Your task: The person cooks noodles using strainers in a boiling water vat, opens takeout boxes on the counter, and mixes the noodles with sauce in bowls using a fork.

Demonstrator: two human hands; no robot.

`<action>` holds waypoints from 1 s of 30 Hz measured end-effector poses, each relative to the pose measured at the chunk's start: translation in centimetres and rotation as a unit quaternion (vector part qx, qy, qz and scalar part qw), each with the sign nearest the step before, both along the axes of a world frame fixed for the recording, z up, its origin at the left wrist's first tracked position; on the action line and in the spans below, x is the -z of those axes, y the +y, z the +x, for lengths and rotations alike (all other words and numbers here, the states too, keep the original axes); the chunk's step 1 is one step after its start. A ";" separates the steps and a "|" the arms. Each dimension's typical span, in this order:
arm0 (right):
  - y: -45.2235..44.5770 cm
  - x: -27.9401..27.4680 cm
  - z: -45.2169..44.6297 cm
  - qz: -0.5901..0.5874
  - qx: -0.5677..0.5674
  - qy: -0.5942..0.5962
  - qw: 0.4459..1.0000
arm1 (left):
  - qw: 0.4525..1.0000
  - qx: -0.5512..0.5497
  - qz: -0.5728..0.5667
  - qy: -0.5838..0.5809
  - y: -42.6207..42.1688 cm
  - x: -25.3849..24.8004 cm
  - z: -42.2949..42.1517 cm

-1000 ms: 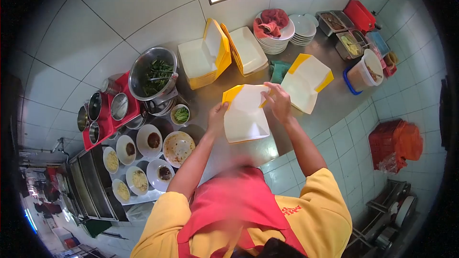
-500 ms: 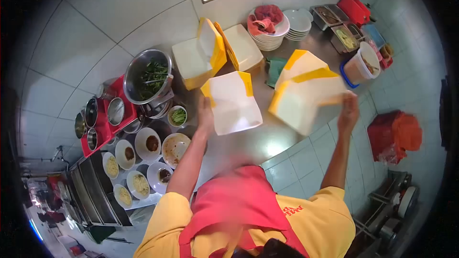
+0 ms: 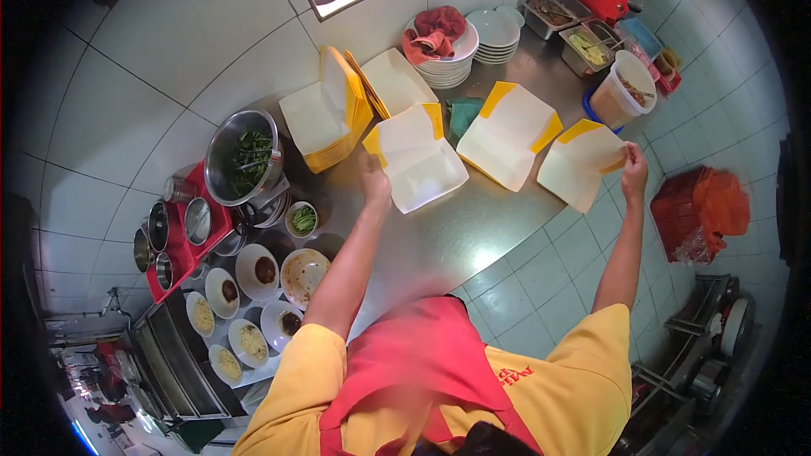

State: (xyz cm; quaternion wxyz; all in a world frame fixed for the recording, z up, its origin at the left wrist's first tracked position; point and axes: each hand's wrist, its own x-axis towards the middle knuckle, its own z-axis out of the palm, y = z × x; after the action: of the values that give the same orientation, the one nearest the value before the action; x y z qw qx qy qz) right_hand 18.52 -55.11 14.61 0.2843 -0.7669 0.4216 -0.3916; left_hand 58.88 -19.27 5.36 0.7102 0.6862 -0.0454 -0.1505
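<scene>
My left hand is closed on the left edge of an unfolded paper food box, white inside with yellow flaps, on the steel counter. At the counter's right edge, my right hand grips a flap of a second paper food box. Between them lies a third opened box, which neither hand touches. Behind my left hand stand a stack of nested yellow-and-white boxes and another stack beside it. The fingertips of my left hand are partly hidden by the box.
Bowls of noodles and sauce stand at lower left, near a steel bowl of greens. Along the back are stacked plates, a bowl with red cloths and a white tub. A red crate sits at right.
My right hand has moved its box rightward, off the middle box it overlapped. The left box has shifted slightly on the counter with my left hand at its edge. The camera view has turned a little.
</scene>
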 end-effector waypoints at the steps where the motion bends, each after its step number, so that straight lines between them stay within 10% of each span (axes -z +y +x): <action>1: -0.4 -0.2 -0.2 0.019 -0.020 -0.004 1.000 | 0.999 0.000 0.002 -0.036 0.0 0.0 0.4; 30: 4.7 -0.4 0.1 0.151 -0.098 -0.055 0.982 | 0.997 0.047 0.053 0.011 3.9 -1.5 -1.6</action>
State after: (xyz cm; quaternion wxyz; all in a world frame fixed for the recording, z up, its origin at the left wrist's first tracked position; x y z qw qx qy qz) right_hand 18.65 -50.39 15.00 0.4567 -0.7302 0.3821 -0.3351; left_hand 57.28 -15.33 6.83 0.6653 0.7184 -0.0617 -0.1937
